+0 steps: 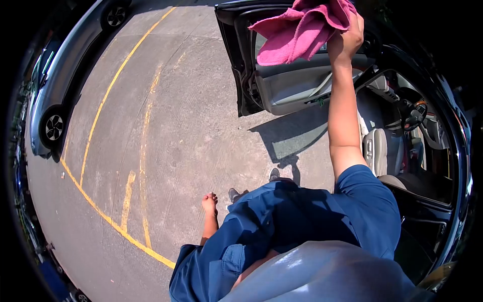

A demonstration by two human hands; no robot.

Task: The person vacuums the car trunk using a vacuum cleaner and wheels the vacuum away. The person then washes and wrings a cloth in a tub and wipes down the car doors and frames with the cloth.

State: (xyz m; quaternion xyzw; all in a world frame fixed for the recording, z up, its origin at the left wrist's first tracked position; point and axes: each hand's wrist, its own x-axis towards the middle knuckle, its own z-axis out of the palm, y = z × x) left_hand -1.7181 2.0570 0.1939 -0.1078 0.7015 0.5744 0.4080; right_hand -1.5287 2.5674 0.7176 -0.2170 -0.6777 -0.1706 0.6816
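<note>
A crumpled pink cloth [304,30] is gripped in my right hand [348,41], with my arm stretched far forward. The cloth hangs in loose folds in front of the upper part of an open black car door [297,85], hiding some of it. Whether the cloth touches the door, I cannot tell. My fingers on the far side of the cloth are partly hidden. Low at my other side hangs my left hand [210,202], its fingers curled in and nothing visible in them. It is above the pavement, away from the car.
To my right is the dark car with a light seat [376,151] and a steering wheel [414,115] inside. A silver-blue car [60,85] stands at far left. Yellow lines [105,95] mark the concrete ground [186,126]. The door casts a shadow [294,133].
</note>
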